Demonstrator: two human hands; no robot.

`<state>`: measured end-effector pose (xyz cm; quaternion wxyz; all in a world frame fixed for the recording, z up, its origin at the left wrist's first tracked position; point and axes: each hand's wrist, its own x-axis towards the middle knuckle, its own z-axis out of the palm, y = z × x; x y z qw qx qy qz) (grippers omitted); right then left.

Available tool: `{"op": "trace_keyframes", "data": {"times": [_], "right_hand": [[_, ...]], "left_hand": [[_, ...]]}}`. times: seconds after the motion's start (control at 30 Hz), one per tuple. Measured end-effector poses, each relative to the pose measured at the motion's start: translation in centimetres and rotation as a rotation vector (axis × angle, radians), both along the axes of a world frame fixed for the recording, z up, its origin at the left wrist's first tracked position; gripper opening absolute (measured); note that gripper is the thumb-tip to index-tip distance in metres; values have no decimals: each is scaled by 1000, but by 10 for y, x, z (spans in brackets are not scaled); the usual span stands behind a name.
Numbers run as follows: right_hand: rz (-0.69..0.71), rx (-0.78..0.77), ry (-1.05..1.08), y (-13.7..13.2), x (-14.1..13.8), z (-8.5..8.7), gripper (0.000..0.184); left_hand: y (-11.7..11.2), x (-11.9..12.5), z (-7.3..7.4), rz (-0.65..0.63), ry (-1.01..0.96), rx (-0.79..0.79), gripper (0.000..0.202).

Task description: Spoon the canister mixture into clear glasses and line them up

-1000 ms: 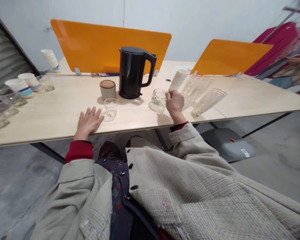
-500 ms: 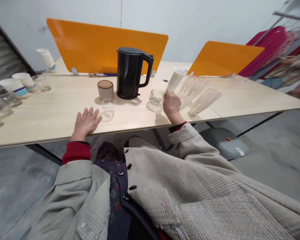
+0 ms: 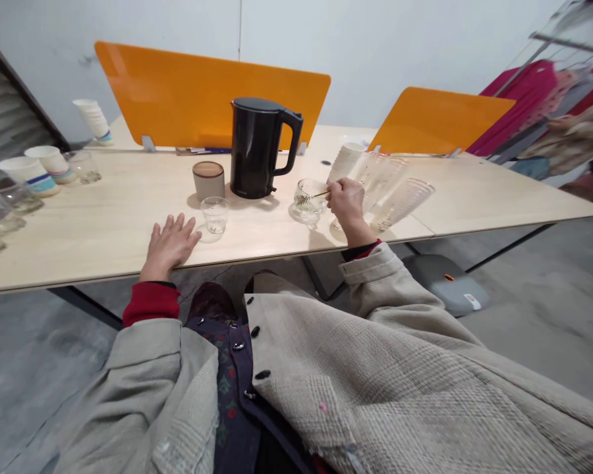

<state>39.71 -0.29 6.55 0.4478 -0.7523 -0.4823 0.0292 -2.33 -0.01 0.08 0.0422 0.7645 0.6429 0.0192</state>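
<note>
Near the front edge of the pale, wood-grained tabletop (image 3: pixel 261 238), the right hand (image 3: pixel 346 201) has its fingertips pinched together on a slim golden-brown rod (image 3: pixel 321 194), which points left at the mouth of a clear, vertically ribbed glass cup (image 3: pixel 308 195). The left hand (image 3: pixel 172 242) lies flat by the same edge, fingers spread, just beside a smooth, clear, tapered cup (image 3: pixel 215 216). Farther from that edge stand a glossy black cylindrical kettle (image 3: pixel 255 150) and a matte grey canister with a wooden lid (image 3: pixel 209 182).
</note>
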Motion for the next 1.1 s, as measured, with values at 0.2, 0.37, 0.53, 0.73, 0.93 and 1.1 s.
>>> {"op": "trace_keyframes", "data": {"times": [0.2, 0.37, 0.53, 0.73, 0.93, 1.1], "right_hand": [[12, 145, 296, -9, 4, 7, 16], [5, 259, 431, -15, 13, 11, 16], [-1, 364, 488, -27, 12, 19, 18], [206, 435, 467, -43, -21, 23, 23], [499, 371, 524, -37, -86, 21, 32], [632, 298, 435, -23, -137, 9, 34]], "left_hand": [[1, -1, -1, 2, 10, 11, 72], [2, -2, -2, 0, 4, 10, 72], [3, -3, -2, -3, 6, 19, 72], [1, -1, 0, 7, 10, -2, 72], [-2, 0, 1, -5, 9, -2, 73], [-3, 0, 0, -12, 7, 1, 71]]}}
